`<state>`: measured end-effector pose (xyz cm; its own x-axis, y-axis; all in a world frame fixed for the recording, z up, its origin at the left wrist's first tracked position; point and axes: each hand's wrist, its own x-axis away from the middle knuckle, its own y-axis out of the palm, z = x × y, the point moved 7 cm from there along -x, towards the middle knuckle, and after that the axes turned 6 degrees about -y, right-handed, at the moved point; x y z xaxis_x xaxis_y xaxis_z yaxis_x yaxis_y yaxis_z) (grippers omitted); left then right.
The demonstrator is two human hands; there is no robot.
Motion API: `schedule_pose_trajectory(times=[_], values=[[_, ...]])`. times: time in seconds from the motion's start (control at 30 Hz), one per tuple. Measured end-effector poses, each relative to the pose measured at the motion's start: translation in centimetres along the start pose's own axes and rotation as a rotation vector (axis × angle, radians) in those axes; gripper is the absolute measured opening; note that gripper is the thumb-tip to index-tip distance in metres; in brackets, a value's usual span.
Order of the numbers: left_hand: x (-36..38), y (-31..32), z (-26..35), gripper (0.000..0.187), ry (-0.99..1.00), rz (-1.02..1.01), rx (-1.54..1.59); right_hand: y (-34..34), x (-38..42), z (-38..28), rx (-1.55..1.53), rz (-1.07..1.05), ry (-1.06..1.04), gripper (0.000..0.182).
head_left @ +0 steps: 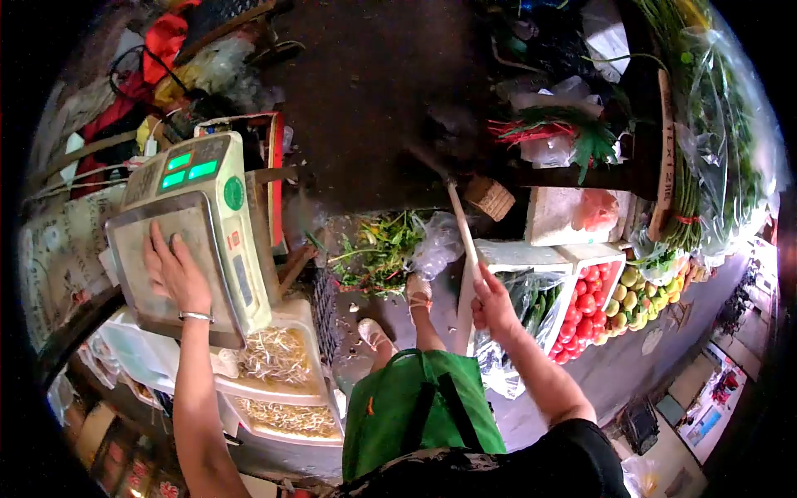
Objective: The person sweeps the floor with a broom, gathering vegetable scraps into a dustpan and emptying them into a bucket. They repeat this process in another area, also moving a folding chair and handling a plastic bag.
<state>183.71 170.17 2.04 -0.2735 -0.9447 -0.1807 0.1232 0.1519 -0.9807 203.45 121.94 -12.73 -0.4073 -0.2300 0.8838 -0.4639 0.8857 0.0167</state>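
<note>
Head view: long pale wooden stick (462, 222) is gripped in right hand (492, 307) over dark floor (374, 100), likely for reach. Left hand (176, 270) is spread flat on square metal scale pan (210, 249), probably for support.

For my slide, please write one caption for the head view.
Left hand rests on a rectangular grey metal scale pan; right hand grips a long pale stick.

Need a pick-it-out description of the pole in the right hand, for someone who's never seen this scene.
Start from the green apron at bottom centre. Up and to its right, the right hand grips a slim pale pole, slanting up-left between a crumpled clear bag and a brown block. It's long, straight and light-coloured, unlike the shapeless bag and stubby block.
</note>
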Motion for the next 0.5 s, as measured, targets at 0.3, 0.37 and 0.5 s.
schedule_pose_trajectory(times=[0.3,0.37,0.5], values=[[-0.1,0.2,-0.2,0.047,0.026,0.005,0.041,1.0,-9.6,-16.3,0.721,0.334,-0.804,0.045],[-0.5,-0.1,0.3,0.047,0.036,0.015,0.024,0.5,-10.2,-14.9,0.493,0.252,-0.624,0.046],[-0.1,0.2,-0.2,0.047,-0.012,-0.003,-0.006,-1.0,-9.8,-8.9,0.359,0.174,-0.585,0.043]])
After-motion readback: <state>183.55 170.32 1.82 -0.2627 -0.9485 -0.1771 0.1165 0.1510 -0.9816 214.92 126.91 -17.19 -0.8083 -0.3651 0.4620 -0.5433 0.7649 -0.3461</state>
